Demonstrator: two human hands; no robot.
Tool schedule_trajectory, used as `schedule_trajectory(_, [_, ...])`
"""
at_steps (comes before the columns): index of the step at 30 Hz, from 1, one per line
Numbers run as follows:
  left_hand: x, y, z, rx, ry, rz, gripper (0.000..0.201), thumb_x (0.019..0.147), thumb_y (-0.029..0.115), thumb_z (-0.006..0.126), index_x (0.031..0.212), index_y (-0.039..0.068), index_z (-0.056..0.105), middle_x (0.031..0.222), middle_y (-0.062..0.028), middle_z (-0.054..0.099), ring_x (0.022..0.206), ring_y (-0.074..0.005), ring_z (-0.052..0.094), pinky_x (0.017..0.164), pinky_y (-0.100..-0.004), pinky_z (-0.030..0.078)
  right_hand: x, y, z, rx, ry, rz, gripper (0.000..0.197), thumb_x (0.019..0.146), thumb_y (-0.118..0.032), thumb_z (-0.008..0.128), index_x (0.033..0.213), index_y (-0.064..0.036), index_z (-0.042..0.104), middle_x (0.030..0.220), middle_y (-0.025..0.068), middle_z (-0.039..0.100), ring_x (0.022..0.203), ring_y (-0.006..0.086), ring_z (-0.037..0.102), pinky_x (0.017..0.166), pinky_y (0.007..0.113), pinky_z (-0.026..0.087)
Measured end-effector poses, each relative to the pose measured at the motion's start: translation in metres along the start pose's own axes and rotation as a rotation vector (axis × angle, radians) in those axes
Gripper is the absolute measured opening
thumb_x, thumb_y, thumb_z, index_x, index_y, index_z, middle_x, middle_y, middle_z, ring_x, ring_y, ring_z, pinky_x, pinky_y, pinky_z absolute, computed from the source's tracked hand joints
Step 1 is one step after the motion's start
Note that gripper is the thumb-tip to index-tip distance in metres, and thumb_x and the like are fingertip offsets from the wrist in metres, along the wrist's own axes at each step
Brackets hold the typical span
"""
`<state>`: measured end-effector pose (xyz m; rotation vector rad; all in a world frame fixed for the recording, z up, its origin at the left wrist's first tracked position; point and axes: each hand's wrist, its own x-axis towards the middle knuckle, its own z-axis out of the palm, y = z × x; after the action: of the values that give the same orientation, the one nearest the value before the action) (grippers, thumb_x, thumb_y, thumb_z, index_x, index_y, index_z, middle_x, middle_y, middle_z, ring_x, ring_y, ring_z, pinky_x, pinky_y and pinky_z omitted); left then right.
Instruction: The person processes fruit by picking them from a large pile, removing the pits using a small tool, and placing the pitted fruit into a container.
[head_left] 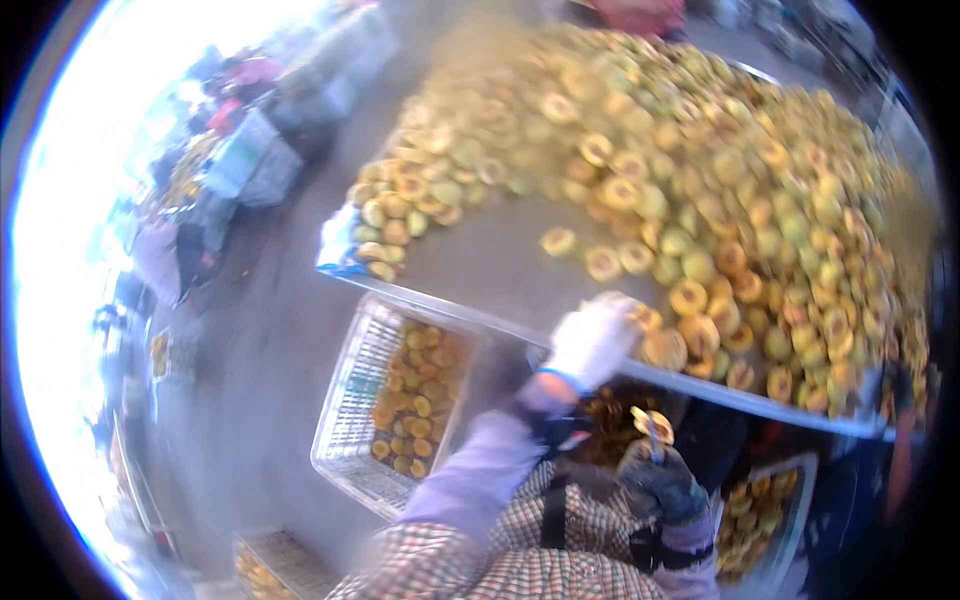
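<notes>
My left hand (592,342), in a white glove, reaches over the near edge of a metal table (470,245). Its blurred fingers are at a yellow peach half (646,318); whether they grip it is unclear. Close to my body, my right hand (662,484), in a dark glove, is closed round a small metal tool (656,436). At the tool's upper end sits another peach half (648,422), with its hollow showing. A large heap of halved peaches (690,190) covers much of the table, several with reddish-brown hollows facing up.
A white plastic crate (340,420) of peach halves stands below the table's edge, left of my arm. Another crate (800,520) with fruit is at my right, and a third (285,565) at the lower left. Stacked crates (250,160) stand farther left, across the floor.
</notes>
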<state>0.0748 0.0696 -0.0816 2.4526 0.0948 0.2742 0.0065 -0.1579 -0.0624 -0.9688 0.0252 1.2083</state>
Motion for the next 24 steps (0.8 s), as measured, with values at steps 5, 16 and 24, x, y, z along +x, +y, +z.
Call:
schedule_trajectory(5, [0.045, -0.018, 0.08, 0.222, -0.123, -0.29, 0.037, 0.082, 0.037, 0.062, 0.106, 0.007, 0.061, 0.112, -0.0174, 0.054, 0.096, -0.0349, 0.062, 0.084, -0.0428, 0.051, 0.0, 0.01, -0.024, 0.048, -0.059, -0.065, 0.019, 0.086, -0.018, 0.065, 0.085, -0.0002, 0.058, 0.052, 0.0042, 0.049, 0.035, 0.0137, 0.043, 0.032, 0.027, 0.034])
schedule_trajectory(16, [0.001, 0.025, -0.031, -1.016, -0.175, -0.423, 0.051, 0.085, 0.03, 0.07, 0.125, 0.007, 0.049, 0.105, -0.0087, 0.063, 0.091, -0.0168, 0.062, 0.08, -0.0312, 0.05, 0.018, 0.02, -0.034, 0.046, 0.107, 0.053, 0.016, 0.087, -0.016, 0.064, 0.092, -0.0019, 0.059, 0.055, 0.0024, 0.049, 0.037, 0.012, 0.044, 0.032, 0.027, 0.034])
schedule_trajectory(24, [-0.053, 0.059, -0.057, -0.207, -0.078, -0.18, 0.036, 0.085, 0.037, 0.063, 0.113, 0.013, 0.061, 0.105, -0.0124, 0.065, 0.095, -0.0338, 0.063, 0.082, -0.0386, 0.052, 0.01, -0.001, 0.023, -0.195, 0.297, -0.197, 0.014, 0.089, -0.013, 0.063, 0.099, -0.0047, 0.058, 0.063, -0.0004, 0.051, 0.045, 0.0089, 0.046, 0.038, 0.025, 0.037])
